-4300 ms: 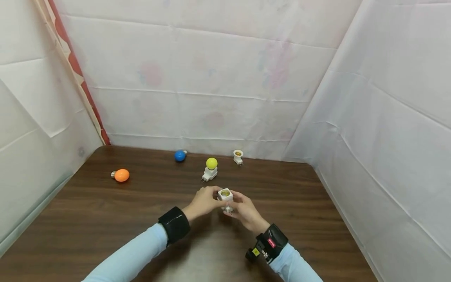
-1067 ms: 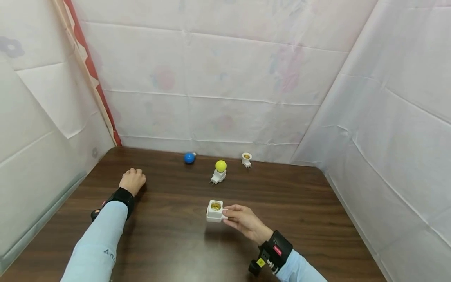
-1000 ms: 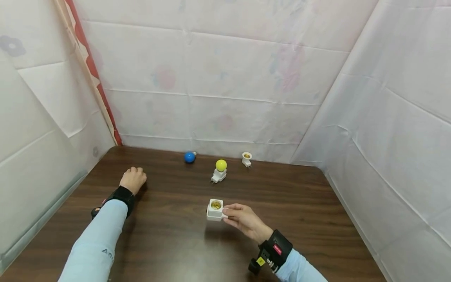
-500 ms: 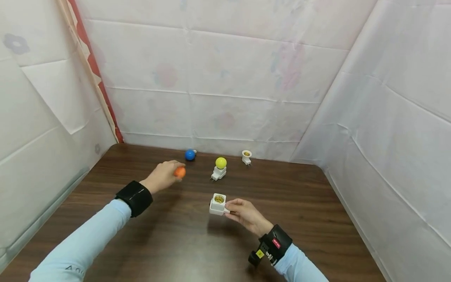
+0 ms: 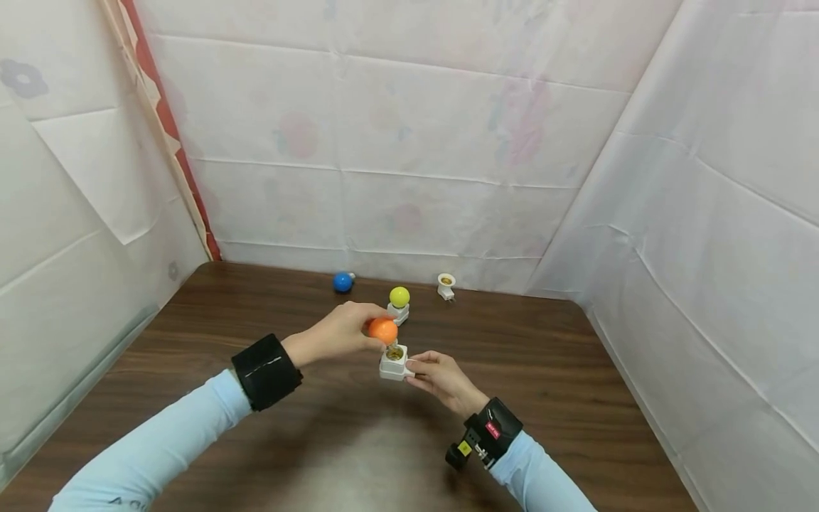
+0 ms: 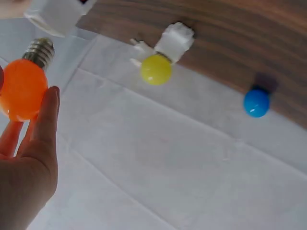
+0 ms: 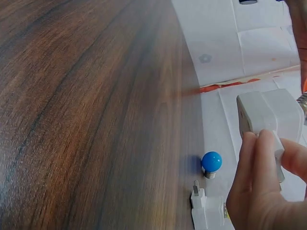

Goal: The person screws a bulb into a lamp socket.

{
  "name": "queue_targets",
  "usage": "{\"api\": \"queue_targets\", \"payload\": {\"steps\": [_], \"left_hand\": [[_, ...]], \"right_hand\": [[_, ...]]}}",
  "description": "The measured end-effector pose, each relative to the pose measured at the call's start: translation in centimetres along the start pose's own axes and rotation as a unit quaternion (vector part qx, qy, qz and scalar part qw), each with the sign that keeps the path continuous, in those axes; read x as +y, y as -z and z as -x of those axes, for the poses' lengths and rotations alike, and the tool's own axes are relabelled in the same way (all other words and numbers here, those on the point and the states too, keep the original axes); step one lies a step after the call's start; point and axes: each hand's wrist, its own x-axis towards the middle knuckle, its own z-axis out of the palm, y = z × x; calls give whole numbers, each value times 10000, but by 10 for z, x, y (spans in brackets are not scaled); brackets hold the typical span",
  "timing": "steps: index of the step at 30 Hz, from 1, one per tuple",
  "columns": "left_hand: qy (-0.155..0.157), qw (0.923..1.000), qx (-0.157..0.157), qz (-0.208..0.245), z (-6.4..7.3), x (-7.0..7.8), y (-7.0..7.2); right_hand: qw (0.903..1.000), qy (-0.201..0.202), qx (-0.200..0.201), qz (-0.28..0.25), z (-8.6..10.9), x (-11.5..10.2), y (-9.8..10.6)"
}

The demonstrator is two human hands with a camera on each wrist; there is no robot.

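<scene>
Orange bulb [image 5: 384, 331]: between the left thumb and fingers, raised off the table [image 5: 307, 455], just above the white socket's mouth.
Left hand [image 5: 342, 331]: thumb and fingers pinching the orange bulb by its round glass, not by its metal end.
Screw base [image 6: 39, 52]: free of the fingers, pointing away from them at the white socket; in the head view, down and a little right. Contact with the rim: cannot tell.
Bulb's long axis: tilted, running from the glass among the left fingers to the screw base beyond them.
White socket [image 5: 393, 366]: just past the right fingertips, mouth facing up.
Right hand [image 5: 441, 380]: thumb and fingers pinching the white socket's narrow side.
Step, judged: lining up bulb and socket; not yet seated.
Next move, judged: calls for tipping the bulb upright, centring the screw base, then turning it in while the right fingers hold firm.
</scene>
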Motion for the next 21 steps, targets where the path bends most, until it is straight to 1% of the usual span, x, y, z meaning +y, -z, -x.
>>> {"api": "queue_targets", "payload": {"steps": [3,6,9,12,15,21], "left_hand": [[-77,9995,-238,-207,-4,8,-2],[-51,9979,-510,-403,-7,15,-3],[-26,9958,-696,-598,-10,23,-2],[28,9941,-783,-745,-12,27,-1],[139,9933,-836,-786,-14,29,-2],[364,9915,-988,-766,-15,29,-10]], "right_hand": [[10000,8,-27,24,0,0,0],[10000,11,-87,9,0,-1,0],[9999,40,-99,2,0,-1,1],[10000,58,-56,5,0,-1,1],[10000,55,-40,7,1,-1,3],[9999,-82,-73,-118,3,2,5]]}}
